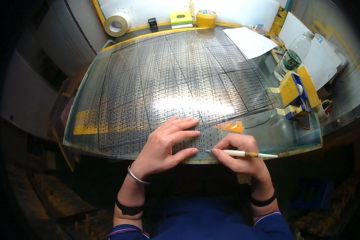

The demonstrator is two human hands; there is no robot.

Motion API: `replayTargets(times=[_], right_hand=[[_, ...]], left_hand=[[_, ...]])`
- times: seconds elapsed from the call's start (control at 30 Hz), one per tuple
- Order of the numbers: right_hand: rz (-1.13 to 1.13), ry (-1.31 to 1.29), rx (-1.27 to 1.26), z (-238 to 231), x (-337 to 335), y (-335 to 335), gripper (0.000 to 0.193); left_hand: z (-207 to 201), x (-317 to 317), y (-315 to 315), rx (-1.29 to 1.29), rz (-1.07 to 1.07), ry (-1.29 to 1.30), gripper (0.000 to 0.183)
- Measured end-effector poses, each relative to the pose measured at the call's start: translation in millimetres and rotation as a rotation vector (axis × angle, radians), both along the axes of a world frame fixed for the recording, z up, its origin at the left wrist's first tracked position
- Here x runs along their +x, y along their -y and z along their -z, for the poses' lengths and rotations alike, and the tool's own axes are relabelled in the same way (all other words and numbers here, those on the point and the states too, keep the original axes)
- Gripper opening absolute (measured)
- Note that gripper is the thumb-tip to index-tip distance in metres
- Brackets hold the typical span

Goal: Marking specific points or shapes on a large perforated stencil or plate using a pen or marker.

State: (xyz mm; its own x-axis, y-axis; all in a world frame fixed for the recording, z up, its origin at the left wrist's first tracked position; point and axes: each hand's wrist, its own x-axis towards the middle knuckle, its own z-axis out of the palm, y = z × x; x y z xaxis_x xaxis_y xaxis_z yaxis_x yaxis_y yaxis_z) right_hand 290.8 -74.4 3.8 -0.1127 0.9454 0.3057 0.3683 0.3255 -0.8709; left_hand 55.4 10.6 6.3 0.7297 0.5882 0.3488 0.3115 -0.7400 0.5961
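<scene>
A large see-through film sheet (128, 88), printed with rows of small dark marks and long dark lines, covers most of a glass-topped table (286, 142). My left hand (164, 144) lies on its near edge, fingers spread, holding nothing. To the right, my right hand (242, 152) pinches a slim pen-like tool (244, 153) with a white handle and a tan band. Its small greyish tip touches or hovers just above the sheet's near edge; I cannot tell which. Just beyond my right hand lies an orange triangular piece (231, 127). A bright glare washes out the sheet's middle.
Along the back stand a tape roll (118, 24), a black clip (152, 23), a yellow-green box (181, 18) and a yellow tub (206, 19). A white paper sheet (250, 42), a plastic bottle (294, 56) and a blue-and-yellow tape dispenser (294, 92) are at the right.
</scene>
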Motion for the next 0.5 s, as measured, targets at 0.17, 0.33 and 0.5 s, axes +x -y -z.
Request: replayTargets(times=[0.17, 0.33, 0.5], right_hand=[[-0.074, -0.026, -0.013, -0.6, 3.6, 1.1, 0.007], [0.053, -0.03, -0.01, 0.4, -3.8, -0.5, 0.007], [-0.062, 0.003, -0.004, -1.8, 3.2, 1.6, 0.008]], left_hand=[[-1.1, -0.1, 0.6, -0.004, -0.002, -0.004, 0.039], [-0.5, 0.0, 0.3, -0.009, 0.0, -0.004, 0.039], [-0.6, -0.3, 0.2, -0.005, 0.001, -0.003, 0.039]])
